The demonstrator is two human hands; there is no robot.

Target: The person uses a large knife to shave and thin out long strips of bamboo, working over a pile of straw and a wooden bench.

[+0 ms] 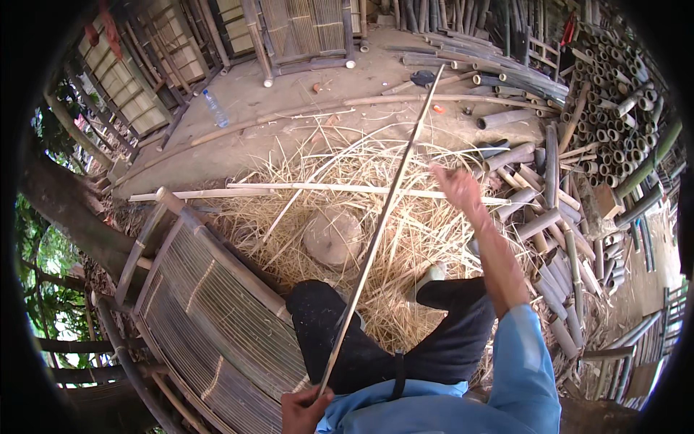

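A long, narrow bamboo strip slants from my waist up across my lap to the far ground. My left hand is closed round its near end, low beside my hip. Raised to the right of the strip and apart from it, my right hand is over the pile of shavings; motion blurs its fingers, so I cannot tell whether they hold anything. Light bamboo strips lie across the pile behind a round wooden block.
A slatted bamboo bench stands close on my left. Cut bamboo tubes and a stack of tube ends crowd the right. A plastic bottle lies far left, near bamboo furniture. A tree trunk borders the left.
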